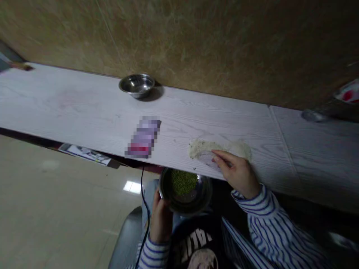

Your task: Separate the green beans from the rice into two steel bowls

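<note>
Holding metal bowl, left hand; right hand narrow, pinching clear thin piece.

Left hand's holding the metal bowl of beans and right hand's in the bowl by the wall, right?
The right hand isn't there: the head view shows it at the pale grains on the table. The left hand holds the metal bowl of beans.

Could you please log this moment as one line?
left hand: holds bowl with green grains | right hand: pinches see-through piece by pale grains on table | nearby: second bowl
</note>
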The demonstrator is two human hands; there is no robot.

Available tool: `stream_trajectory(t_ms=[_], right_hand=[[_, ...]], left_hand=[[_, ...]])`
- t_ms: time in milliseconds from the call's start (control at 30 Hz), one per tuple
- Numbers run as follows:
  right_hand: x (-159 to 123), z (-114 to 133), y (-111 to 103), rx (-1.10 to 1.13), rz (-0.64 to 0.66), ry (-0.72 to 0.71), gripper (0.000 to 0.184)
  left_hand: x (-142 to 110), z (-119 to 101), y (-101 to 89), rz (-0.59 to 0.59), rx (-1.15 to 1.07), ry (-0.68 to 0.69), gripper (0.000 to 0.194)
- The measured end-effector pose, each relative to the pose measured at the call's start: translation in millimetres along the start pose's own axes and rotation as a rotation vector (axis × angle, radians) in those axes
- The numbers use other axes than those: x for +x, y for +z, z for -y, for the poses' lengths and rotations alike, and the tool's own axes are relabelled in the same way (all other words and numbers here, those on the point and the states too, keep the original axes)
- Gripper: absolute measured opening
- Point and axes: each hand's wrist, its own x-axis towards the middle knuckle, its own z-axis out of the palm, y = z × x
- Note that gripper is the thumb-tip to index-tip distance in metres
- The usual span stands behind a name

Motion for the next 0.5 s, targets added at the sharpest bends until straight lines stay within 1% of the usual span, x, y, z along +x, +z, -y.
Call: stream_trajectory(t_ms=[267,400,500], right_hand=[[1.6,4.5,1.9,-0.014,0.031,-0.025,0.029],[0.4,6.9,2.6,-0.016,0.059,-0.049,0.028],[0.4,6.9,2.1,0.008,0.049,-0.051,0.028]], left_hand=[[-0.1,-0.3,0.1,-0.009,0.065,0.005,0.061],[0.1,-0.4,-0.8,-0.01,0.057,0.0,0.064],[0.7,0.6,-1.1,-0.011,0.045,-0.008,0.061]])
